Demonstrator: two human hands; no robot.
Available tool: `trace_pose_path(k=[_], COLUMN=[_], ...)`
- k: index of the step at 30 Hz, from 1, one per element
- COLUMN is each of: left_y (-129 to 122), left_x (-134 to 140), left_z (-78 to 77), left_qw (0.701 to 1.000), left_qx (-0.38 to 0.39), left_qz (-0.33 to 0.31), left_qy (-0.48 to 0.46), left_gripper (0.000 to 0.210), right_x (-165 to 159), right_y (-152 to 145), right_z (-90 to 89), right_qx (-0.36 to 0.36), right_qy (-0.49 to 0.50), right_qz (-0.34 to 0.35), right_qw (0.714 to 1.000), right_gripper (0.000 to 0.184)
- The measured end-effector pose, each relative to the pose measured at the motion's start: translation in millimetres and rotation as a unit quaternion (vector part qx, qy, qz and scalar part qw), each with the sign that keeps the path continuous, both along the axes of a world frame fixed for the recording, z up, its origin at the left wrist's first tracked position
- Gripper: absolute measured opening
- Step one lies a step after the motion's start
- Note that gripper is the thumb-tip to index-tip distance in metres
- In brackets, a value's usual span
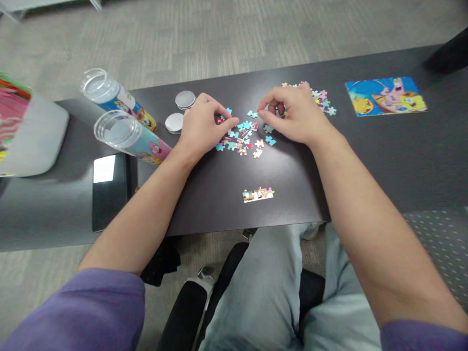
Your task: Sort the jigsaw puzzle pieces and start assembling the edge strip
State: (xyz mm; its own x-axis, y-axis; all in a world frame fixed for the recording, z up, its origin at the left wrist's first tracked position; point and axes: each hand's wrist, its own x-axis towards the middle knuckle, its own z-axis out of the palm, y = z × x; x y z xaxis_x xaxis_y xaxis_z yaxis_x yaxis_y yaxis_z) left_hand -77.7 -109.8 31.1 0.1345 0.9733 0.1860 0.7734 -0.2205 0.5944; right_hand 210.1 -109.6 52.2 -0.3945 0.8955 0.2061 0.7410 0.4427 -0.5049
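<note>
Small jigsaw puzzle pieces point(244, 127), mostly light blue, red and white, lie scattered on the dark table between my hands. My left hand point(206, 119) is at the left edge of this pile, thumb and index finger pinched together; what is between them is too small to make out. Over the right side of the pile, my right hand point(288, 112) has its thumb and index finger close together and its other fingers curled; any piece in them is hidden. A joined strip of puzzle pieces point(258, 194) lies near the table's front edge.
Another group of pieces point(323, 100) lies behind my right hand. Farther right is a SpongeBob picture card point(385, 96). On the left stand two clear-topped tubes, one blue point(126, 102), one pink and teal point(146, 141), two round lids point(174, 123), a black tablet point(109, 195) and a white bin point(40, 136).
</note>
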Motion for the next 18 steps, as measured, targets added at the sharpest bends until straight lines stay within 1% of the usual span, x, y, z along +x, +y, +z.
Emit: trace_pose_path(k=[4,7,10,14,18], left_y=[4.7,6.8,6.3,3.7,2.8], left_x=[-3.3,-7.6,-11.8,-15.4,-15.5], left_z=[-1.8,-1.6,-0.6,2.5,3.0], left_qw=[0.999,1.0,1.0,0.999,0.999], left_qx=[0.008,0.0,-0.006,-0.024,-0.04], left_qz=[0.029,0.023,0.012,0.019,0.025], left_qy=[-0.012,-0.012,0.001,0.023,0.022], left_gripper=[0.021,0.018,0.019,0.023,0.021], right_x=[1.7,3.0,3.9,4.5,4.8], right_y=[2.2,4.0,5.3,5.3,5.1], right_z=[-1.3,-2.6,-3.6,-3.8,-2.9], right_qx=[0.01,0.016,0.019,0.022,0.02], right_qy=[0.006,0.006,0.003,0.002,-0.001], right_qz=[0.006,0.003,-0.002,-0.001,0.009], right_qw=[1.0,1.0,1.0,1.0,1.0], right_gripper=[0.027,0.026,0.027,0.026,0.025])
